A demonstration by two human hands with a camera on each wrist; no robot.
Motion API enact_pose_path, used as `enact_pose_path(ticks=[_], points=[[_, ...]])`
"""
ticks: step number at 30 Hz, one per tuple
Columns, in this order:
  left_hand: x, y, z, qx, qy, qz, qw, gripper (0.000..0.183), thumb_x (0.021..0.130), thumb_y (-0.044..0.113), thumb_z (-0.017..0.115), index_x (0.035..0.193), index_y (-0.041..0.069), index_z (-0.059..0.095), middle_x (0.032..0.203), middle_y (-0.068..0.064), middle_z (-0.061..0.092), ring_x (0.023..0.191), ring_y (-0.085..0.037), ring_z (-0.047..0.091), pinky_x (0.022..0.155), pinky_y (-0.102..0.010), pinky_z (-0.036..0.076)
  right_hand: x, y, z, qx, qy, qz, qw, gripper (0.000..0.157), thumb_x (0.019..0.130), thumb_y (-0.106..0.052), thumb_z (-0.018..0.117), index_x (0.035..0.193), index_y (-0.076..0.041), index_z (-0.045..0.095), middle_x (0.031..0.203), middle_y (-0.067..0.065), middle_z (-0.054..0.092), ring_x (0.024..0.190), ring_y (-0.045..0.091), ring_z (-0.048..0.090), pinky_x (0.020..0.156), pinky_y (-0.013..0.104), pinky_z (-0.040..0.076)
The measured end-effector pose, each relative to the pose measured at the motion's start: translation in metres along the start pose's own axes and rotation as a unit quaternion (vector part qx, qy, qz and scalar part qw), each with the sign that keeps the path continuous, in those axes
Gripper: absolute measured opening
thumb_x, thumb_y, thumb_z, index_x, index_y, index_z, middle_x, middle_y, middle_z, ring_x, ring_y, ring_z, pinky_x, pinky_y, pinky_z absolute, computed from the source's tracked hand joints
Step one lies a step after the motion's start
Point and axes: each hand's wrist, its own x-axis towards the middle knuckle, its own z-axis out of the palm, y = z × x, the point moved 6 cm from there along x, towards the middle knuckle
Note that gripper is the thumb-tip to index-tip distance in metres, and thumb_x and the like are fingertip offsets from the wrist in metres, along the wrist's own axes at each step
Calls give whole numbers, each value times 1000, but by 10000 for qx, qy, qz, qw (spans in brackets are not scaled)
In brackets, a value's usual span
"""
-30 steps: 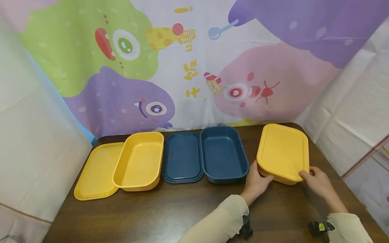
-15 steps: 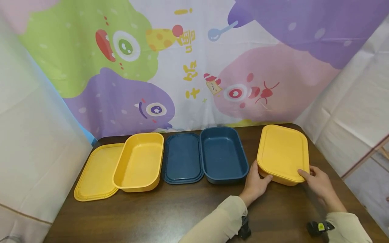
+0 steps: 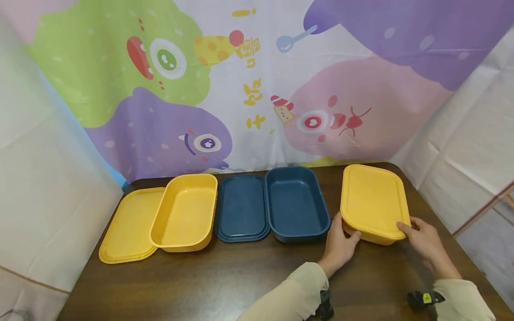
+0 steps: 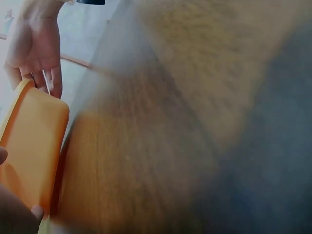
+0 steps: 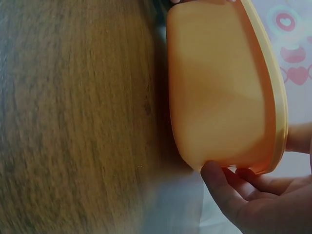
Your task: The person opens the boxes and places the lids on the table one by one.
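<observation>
A yellow food container (image 3: 372, 239) with its yellow lid (image 3: 373, 200) on top stands at the right of the table. My left hand (image 3: 339, 245) holds its near left corner, the thumb on the front wall and the other fingers along the left side. At the near right corner my right hand (image 3: 427, 243) grips it, thumb on the lid's edge. Fingers of the right hand (image 5: 268, 200) curl against the wall below the rim in the right wrist view. In the left wrist view, the container's wall (image 4: 36, 136) shows between both hands.
Left of the hands stand an open dark blue container (image 3: 297, 207) and a dark blue lid (image 3: 242, 207). Farther left are an open yellow container (image 3: 186, 214) and a flat yellow lid (image 3: 128, 227). A cartoon-printed curtain (image 3: 257, 147) hangs behind the brown table (image 3: 192, 285).
Both hands keep their hold on the lidded yellow container, which stays in nearly the same place. The whole head view shifts very slightly.
</observation>
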Motion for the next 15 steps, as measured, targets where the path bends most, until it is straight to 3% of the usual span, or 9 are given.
enact_pose_path(ticks=[15], points=[[-13, 2, -3, -551, 455, 298, 9970, 57, 86, 8, 68, 139, 18, 48, 132, 8, 55, 122, -3, 52, 103, -27, 47, 2, -4, 0, -71, -161, -226, 9996, 68, 102, -33, 45, 139, 22, 29, 126, 35, 47, 76, -13, 48, 68, 17, 51]])
